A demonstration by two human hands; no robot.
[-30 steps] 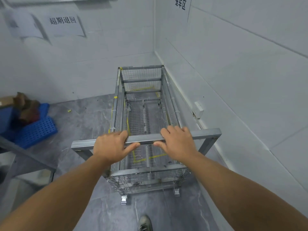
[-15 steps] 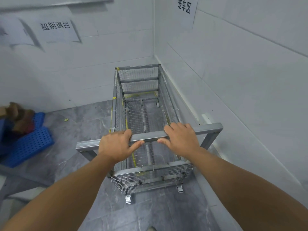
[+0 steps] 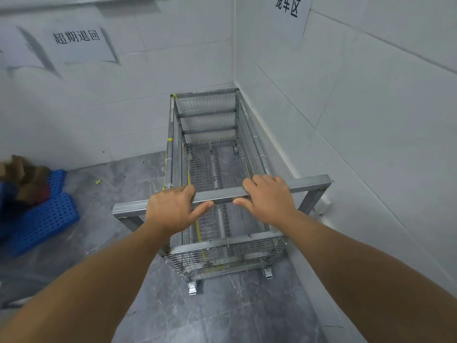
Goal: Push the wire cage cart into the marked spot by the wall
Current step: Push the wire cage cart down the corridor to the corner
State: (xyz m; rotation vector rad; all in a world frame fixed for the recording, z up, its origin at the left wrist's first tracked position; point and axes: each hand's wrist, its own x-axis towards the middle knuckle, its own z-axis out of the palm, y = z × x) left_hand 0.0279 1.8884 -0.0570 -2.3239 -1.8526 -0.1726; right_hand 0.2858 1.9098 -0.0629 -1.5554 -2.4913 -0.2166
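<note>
Rolled deeper into the corner than a second ago, the wire cage cart (image 3: 217, 179) now has its far mesh end close to the back wall, its right side along the tiled wall (image 3: 371, 120). Left hand (image 3: 170, 209) and right hand (image 3: 268, 200) both curl closed over its square steel handle bar (image 3: 220, 195).

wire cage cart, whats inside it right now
Nothing shows inside the cart: only its bare mesh floor, with grey floor visible through it. Both hands on the handle bar cover a small part of the inside.

Grey floor (image 3: 222, 318) under cage cart (image 3: 210, 169), blue crates (image 3: 42, 219).
</note>
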